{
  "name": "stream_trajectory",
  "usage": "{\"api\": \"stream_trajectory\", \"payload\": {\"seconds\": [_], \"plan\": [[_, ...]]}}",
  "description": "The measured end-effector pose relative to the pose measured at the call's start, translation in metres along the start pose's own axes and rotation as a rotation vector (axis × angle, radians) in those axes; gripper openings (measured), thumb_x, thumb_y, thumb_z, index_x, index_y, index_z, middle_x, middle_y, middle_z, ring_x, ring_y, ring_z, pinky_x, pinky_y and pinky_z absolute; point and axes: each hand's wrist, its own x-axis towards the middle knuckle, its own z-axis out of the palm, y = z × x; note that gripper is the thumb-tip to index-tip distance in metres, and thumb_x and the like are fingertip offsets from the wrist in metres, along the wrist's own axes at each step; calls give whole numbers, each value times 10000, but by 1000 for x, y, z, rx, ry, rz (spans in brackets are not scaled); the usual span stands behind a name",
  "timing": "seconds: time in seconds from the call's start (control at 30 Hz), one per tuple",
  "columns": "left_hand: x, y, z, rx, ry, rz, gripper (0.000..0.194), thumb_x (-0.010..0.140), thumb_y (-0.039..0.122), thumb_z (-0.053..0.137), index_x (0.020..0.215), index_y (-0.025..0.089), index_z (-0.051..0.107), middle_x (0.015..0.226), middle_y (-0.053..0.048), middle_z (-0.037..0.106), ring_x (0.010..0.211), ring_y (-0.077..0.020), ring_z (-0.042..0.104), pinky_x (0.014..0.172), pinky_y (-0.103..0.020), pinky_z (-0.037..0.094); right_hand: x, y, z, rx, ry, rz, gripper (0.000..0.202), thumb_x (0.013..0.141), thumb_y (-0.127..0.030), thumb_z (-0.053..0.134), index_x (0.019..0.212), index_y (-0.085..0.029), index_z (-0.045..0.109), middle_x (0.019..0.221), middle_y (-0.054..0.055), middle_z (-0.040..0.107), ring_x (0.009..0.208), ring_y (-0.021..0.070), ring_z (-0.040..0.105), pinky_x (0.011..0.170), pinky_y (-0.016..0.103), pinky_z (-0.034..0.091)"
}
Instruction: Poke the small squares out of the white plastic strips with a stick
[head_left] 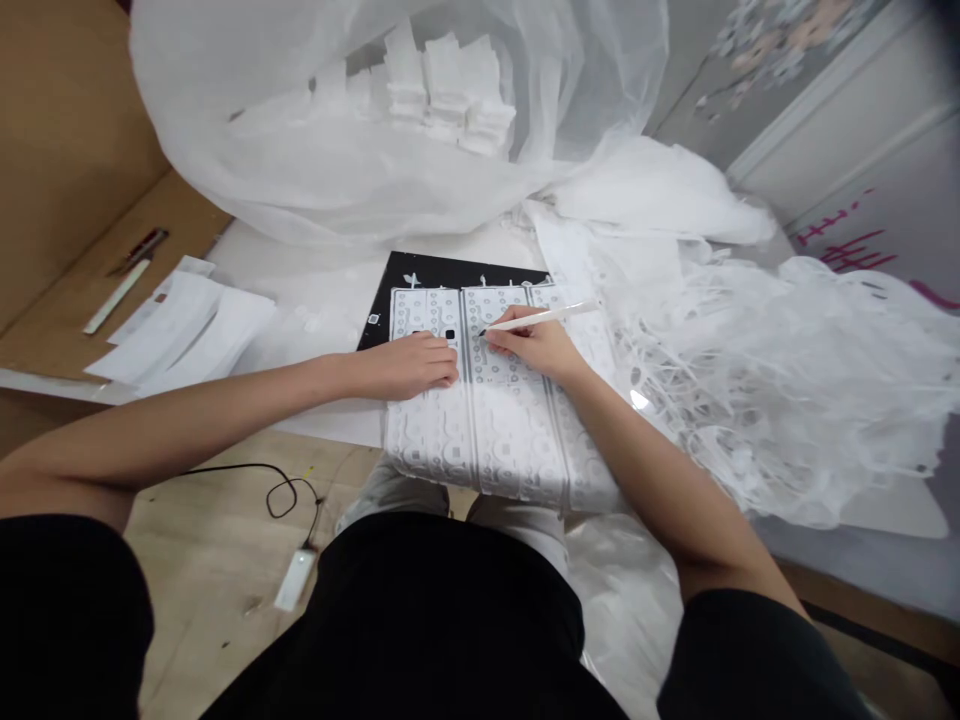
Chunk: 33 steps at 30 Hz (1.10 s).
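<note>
A white patterned sheet [510, 430] with grey printed shapes and dark lines lies over a black board [381, 300] and hangs down over the table's front edge. My right hand [536, 342] is closed on a white pen-like tool [559, 313], its dark tip at the sheet's middle strip. On the sheet's left strip rests my left hand [420, 365], fingers bent and close together; what lies under them, if anything, is hidden. A small black square [450, 335] shows just above its fingers.
A large translucent bag [337, 190] with folded white pieces [450, 90] stands at the back. Tangled white scraps [787, 390] heap up at the right. White strips [184, 335] and a cutter [118, 296] lie left. A power strip [296, 578] is on the floor.
</note>
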Motion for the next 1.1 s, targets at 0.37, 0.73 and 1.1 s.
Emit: {"api": "stream_trajectory", "payload": {"seconds": [0.37,0.73,1.1], "plan": [[-19,5,8,-198,145,-140,202,1022,205,370,897,180,526,963,-88,614,919,-185,517,890,-338,414,0,0,-1,11,0,7,206,809,-385,735,769,-213,630,702,22,702,616,148,608,587,299,493],[-17,-1,0,-97,116,-5,247,1025,251,447,1027,205,689,1065,-94,680,997,-195,573,904,-334,446,0,1,-2,11,-8,9,225,812,-410,733,788,-205,644,704,19,698,609,140,604,584,295,496],[-7,-8,-4,-74,85,78,244,1026,267,440,974,229,676,1064,-76,681,926,-182,585,851,-315,405,1,2,-2,24,2,-1,228,803,-396,745,786,-194,640,707,16,700,611,131,612,584,278,497]]}}
